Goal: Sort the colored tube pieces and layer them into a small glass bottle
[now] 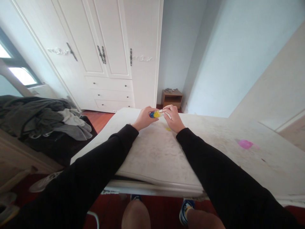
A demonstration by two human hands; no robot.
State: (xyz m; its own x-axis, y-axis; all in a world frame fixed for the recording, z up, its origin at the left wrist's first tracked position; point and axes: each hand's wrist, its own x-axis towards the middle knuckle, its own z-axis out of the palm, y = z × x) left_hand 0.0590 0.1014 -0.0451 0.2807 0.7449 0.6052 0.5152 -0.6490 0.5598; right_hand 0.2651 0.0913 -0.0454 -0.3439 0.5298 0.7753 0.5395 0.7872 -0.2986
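Note:
Above the far part of the white tabletop, I hold a small see-through container lying on its side. Its contents look blue at the left end and yellow in the middle. Around the blue end, my left hand is closed. My right hand has its fingers bent onto the clear right end; the exact grip of the fingertips is too small to make out. Just below the right hand, a small yellow patch shows on the table.
Farther right on the table lies a pink thing with a small dark mark nearby. A white wardrobe stands beyond the table. Grey clothes are heaped at the left, and a small wooden cabinet stands against the back wall.

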